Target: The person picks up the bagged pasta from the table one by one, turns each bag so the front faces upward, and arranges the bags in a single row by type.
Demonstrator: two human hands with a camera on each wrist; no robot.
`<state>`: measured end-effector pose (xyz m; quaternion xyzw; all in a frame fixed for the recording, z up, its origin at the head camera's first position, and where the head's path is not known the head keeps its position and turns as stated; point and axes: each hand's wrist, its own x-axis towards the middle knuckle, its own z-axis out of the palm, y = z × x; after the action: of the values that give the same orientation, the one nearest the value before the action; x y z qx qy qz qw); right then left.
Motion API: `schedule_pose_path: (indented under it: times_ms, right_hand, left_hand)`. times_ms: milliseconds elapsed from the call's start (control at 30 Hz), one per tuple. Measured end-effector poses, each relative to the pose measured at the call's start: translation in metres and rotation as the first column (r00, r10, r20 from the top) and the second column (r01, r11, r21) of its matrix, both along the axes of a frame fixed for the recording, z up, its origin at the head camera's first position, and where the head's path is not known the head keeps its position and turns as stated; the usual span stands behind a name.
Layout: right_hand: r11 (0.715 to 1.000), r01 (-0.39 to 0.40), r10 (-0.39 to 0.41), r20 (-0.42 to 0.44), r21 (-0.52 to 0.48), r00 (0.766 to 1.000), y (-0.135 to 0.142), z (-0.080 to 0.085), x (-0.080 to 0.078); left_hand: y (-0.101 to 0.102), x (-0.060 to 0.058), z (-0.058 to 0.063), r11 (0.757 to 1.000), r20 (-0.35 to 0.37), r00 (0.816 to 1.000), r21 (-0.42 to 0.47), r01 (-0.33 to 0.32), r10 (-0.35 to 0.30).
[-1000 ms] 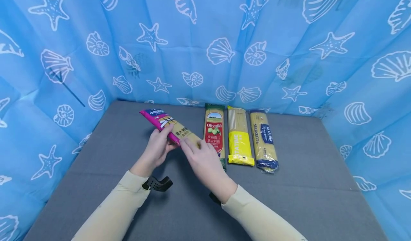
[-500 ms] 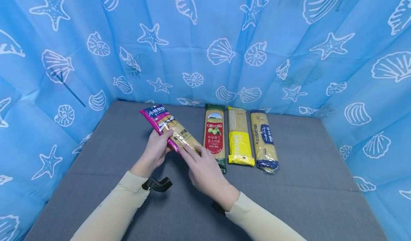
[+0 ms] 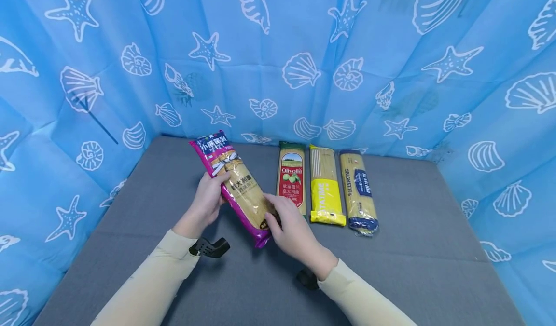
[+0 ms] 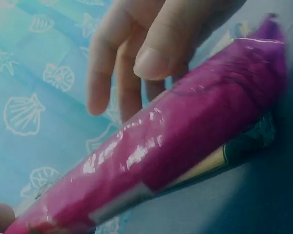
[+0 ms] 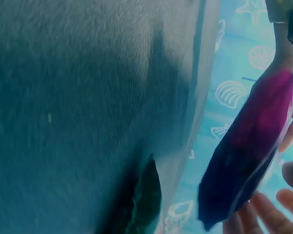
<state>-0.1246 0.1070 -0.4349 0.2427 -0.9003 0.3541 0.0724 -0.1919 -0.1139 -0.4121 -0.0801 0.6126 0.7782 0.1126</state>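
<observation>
A spaghetti pack with a magenta edge and a blue top is held up at a slant over the table, printed face toward me. My left hand grips its left edge, thumb on the front and the other fingers hidden behind. At the pack's lower right side is my right hand, fingers loosely extended. In the left wrist view, the right thumb hovers by the pack's magenta back, with the fingers apart from it. The right wrist view shows the pack's dark end close to the right fingers.
Lying in a row on the grey table are a red-labelled Olivoila pasta pack, a yellow pasta pack and a blue-banded spaghetti pack. The right hand overlaps the red one's lower end. A blue seashell-print curtain surrounds the table.
The magenta pack has been tilted up and turned, so more of its front shows and its lower end points nearer to me. My right hand has slid right and loosened from its lower end.
</observation>
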Motion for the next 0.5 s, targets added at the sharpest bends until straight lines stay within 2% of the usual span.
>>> schedule_pose_path:
  times_ms: [100, 167, 233, 300, 400, 467, 500]
  right_hand:
    - [0.993, 0.014, 0.001, 0.127, -0.117, 0.992, 0.0, -0.004, 0.0]
    - [0.979, 0.036, 0.015, 0.248, -0.2, 0.969, -0.001, -0.007, 0.001]
    - [0.957, 0.06, 0.052, 0.371, -0.285, 0.927, -0.002, -0.009, 0.002]
    - [0.924, 0.092, 0.108, 0.485, -0.37, 0.868, -0.003, -0.011, 0.004]
    - [0.88, 0.14, 0.177, 0.587, -0.454, 0.79, -0.005, -0.014, 0.007]
    - [0.858, 0.169, 0.2, 0.619, -0.485, 0.759, -0.007, -0.016, 0.01]
    - [0.853, 0.179, 0.198, 0.622, -0.49, 0.758, -0.008, -0.017, 0.011]
  left_hand:
    - [0.001, 0.001, 0.001, 1.0, 0.007, 1.0, -0.014, 0.005, -0.005]
    - [0.003, 0.002, 0.001, 1.0, 0.005, 1.0, -0.028, 0.014, -0.014]
    - [0.004, 0.003, -0.001, 0.999, -0.001, 1.0, -0.045, 0.021, -0.021]
    - [0.006, 0.003, -0.003, 0.997, -0.02, 0.999, -0.071, 0.033, -0.035]
    - [0.01, 0.002, -0.007, 0.989, -0.057, 0.997, -0.138, 0.052, -0.061]
    - [0.012, 0.002, -0.011, 0.979, -0.086, 0.992, -0.19, 0.071, -0.089]
    - [0.013, 0.002, -0.013, 0.974, -0.096, 0.99, -0.211, 0.08, -0.102]
